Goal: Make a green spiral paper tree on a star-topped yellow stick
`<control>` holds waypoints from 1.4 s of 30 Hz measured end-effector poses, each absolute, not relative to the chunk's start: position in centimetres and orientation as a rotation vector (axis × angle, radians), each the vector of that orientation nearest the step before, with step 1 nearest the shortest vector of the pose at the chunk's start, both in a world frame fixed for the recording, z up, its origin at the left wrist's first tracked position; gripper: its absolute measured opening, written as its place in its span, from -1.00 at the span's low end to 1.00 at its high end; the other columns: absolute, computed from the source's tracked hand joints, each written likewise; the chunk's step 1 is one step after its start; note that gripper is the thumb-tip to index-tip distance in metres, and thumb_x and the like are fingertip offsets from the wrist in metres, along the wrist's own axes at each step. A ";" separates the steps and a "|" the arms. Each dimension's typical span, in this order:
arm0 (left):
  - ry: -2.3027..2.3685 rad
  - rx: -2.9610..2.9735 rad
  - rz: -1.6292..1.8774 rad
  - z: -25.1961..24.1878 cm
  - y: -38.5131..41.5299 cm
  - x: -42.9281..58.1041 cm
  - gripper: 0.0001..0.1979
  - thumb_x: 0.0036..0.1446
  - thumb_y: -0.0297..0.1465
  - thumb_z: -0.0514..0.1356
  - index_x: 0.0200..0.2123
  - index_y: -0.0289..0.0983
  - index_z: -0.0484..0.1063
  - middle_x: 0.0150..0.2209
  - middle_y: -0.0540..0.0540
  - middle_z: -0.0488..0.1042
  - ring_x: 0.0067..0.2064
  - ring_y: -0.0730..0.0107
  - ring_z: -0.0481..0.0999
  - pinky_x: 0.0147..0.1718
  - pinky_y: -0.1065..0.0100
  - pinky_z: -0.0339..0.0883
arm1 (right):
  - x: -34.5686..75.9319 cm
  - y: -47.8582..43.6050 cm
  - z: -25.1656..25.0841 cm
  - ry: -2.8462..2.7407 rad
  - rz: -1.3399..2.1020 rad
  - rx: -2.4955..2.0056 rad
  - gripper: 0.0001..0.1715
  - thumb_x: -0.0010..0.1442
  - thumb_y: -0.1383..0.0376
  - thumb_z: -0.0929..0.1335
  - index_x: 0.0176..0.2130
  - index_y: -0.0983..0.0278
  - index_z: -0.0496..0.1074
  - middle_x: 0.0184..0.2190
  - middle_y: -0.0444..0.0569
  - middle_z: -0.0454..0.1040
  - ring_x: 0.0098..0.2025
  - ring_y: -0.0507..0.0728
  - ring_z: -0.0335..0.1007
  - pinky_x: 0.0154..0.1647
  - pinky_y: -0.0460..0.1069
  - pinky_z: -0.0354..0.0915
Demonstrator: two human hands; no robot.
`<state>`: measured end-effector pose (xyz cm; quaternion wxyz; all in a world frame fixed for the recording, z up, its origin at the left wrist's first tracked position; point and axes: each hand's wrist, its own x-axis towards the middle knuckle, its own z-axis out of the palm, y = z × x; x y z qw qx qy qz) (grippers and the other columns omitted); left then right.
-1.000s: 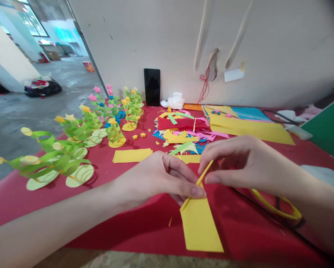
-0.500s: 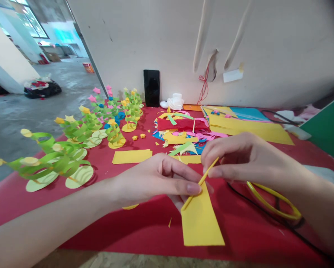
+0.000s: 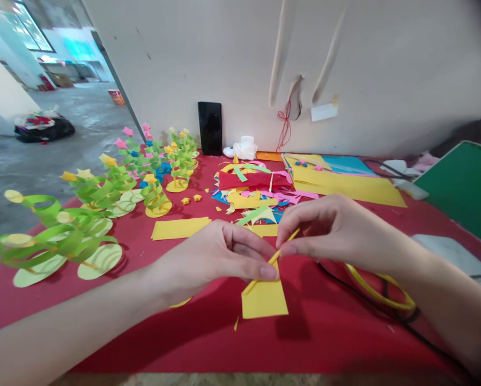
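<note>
A yellow paper strip (image 3: pixel 264 301) hangs between my hands, its upper edge rolled diagonally into a thin tube. My left hand (image 3: pixel 240 257) pinches the rolled part, thumb on top and fingers behind the paper. Close beside it, my right hand (image 3: pixel 316 230) grips the upper end of the roll between thumb and fingertips. The flat lower part of the strip hangs above the red tabletop (image 3: pixel 184 343). Behind my left hand lie more flat yellow strips (image 3: pixel 179 228). A small yellow scrap (image 3: pixel 236 323) rests below the hands.
Green spiral paper plants (image 3: pixel 99 187) with star tops stand at left. Colored paper scraps (image 3: pixel 256 182) are heaped behind my hands, with yellow sheets (image 3: pixel 353 187) to their right. A black phone (image 3: pixel 210 128) leans on the wall. A yellow tape roll (image 3: pixel 385 300) and a green board (image 3: pixel 465 187) are at right.
The paper has rolled further, so its flat hanging part is shorter. Both hands have shifted slightly left in view, still holding it; the whole scene has shifted left too.
</note>
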<state>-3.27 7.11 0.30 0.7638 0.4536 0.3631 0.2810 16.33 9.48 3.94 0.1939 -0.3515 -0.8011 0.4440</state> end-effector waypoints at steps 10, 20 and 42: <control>0.658 0.989 0.453 0.8 7.0 -3.5 -0.83 -0.04 -0.58 0.23 -0.34 -0.28 0.55 -0.47 0.01 0.53 -0.49 0.58 0.45 -0.49 0.60 0.34 | 16.9 9.7 4.2 -2.261 1.342 -0.894 -0.94 0.05 0.31 0.38 -0.40 0.27 0.44 -0.45 -0.17 0.44 -0.43 -0.06 0.32 -0.45 -0.21 0.23; 0.696 0.927 0.532 0.4 7.0 -2.9 -0.85 -0.18 -0.62 0.32 -0.48 -0.30 0.51 -0.59 0.08 0.51 -0.57 0.64 0.43 -0.56 0.64 0.31 | 16.9 10.3 3.8 -2.321 1.201 -0.837 -0.85 0.01 0.25 0.41 -0.35 0.27 0.44 -0.44 -0.17 0.45 -0.43 -0.05 0.31 -0.45 -0.18 0.23; 0.698 0.974 0.474 0.4 6.8 -3.2 -0.90 -0.13 -0.59 0.30 -0.49 -0.30 0.50 -0.53 0.04 0.53 -0.50 0.58 0.47 -0.47 0.56 0.35 | 16.3 10.0 3.5 -2.126 1.639 -0.939 -0.88 0.09 0.27 0.35 -0.39 0.29 0.42 -0.63 -0.24 0.23 -0.60 -0.12 0.06 -0.61 -0.22 0.06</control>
